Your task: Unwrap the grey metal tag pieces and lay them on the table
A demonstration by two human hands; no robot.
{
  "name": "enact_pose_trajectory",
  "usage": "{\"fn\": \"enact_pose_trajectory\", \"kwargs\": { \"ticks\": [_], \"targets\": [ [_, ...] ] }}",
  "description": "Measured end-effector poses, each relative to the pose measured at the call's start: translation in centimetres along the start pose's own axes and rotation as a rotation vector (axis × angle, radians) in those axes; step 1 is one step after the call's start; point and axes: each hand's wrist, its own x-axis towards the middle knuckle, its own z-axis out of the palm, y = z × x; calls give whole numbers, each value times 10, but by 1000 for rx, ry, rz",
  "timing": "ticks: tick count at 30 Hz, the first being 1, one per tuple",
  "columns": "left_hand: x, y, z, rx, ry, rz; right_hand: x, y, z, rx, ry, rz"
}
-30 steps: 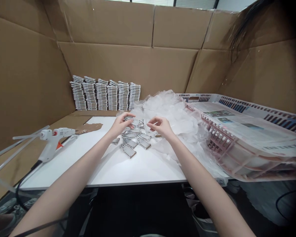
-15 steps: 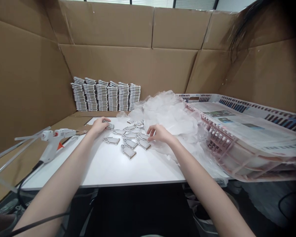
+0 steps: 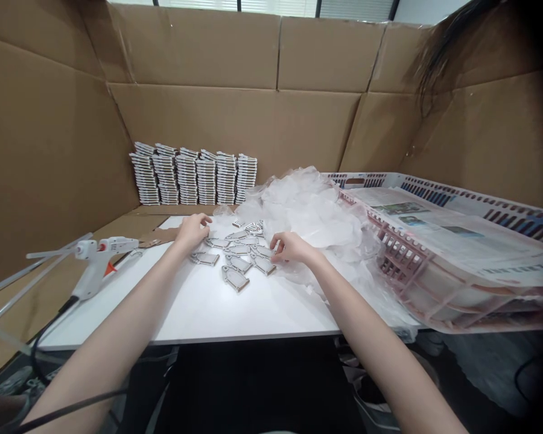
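Observation:
Several flat grey pieces with pale centres, one of them a piece at the front, lie in a loose, partly overlapping group on the white table. My left hand is at the group's back left, its fingers curled; whether they hold a piece is hidden. At the right side of the group, my right hand has its thumb and fingers curved beside a piece. The contact at its fingertips is too small to tell.
Neat stacks of similar pieces stand at the back left. Crumpled clear plastic bags lie behind and right of my right hand, beside a pink basket. A white glue gun with a cable is at the left.
My left hand has shifted slightly right, and the piece that showed under its fingers is no longer visible. My right hand has barely moved.

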Motion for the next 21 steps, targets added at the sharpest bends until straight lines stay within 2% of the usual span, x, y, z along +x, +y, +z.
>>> {"fn": "enact_pose_trajectory", "kwargs": {
  "ticks": [2, 5, 7, 10, 14, 21],
  "targets": [
    [1, 22, 9, 22, -33, 134, 1, 2, 0, 30, -13, -9],
    [5, 57, 27, 21, -170, 408, 3, 4, 0, 45, 1, -43],
    [10, 77, 39, 90, -224, 500, 3, 3, 0, 33, 50, -69],
    [18, 98, 52, 213, -291, 554, 2, -1, -2, 11, 134, -116],
    [26, 108, 60, 334, -302, 558, 0, -6, -2, 41, 197, -176],
    [21, 106, 62, 325, -177, 580, 4, -4, 1, 183, 299, -188]
  ]
}}
